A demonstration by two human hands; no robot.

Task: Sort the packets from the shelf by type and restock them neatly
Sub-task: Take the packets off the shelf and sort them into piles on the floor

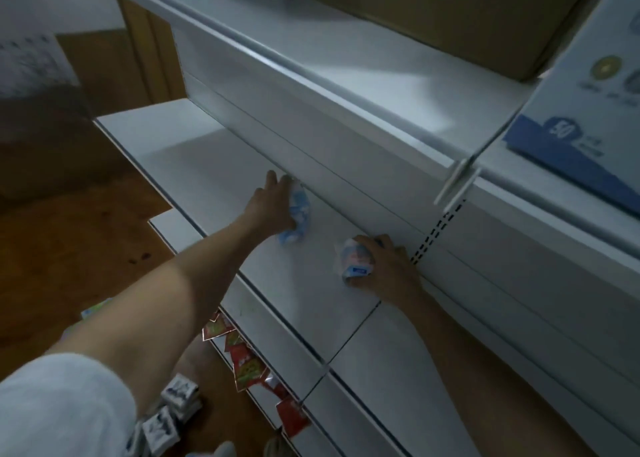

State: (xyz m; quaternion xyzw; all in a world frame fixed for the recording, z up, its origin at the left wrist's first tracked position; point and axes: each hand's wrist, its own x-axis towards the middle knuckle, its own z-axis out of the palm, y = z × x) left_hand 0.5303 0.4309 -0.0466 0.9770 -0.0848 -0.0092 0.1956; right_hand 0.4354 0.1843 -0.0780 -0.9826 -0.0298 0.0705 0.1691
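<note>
Smooth, matt white painted metal: shelf (214, 165). Glossy crinkled plastic film: blue-white packets (298, 210), red packets (247, 363). Brown polished wood: floor (69, 248). Dull cardboard: box (467, 23).

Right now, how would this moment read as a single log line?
left hand: holding light-blue packets on white metal shelf | right hand: grip on white-and-blue packets | red packets: lower shelf

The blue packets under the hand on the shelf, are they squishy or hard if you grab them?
Probably squishy: the blue packets look crumpled under the left hand. Likely light, being small. They may slide easily on the smooth shelf.
</note>
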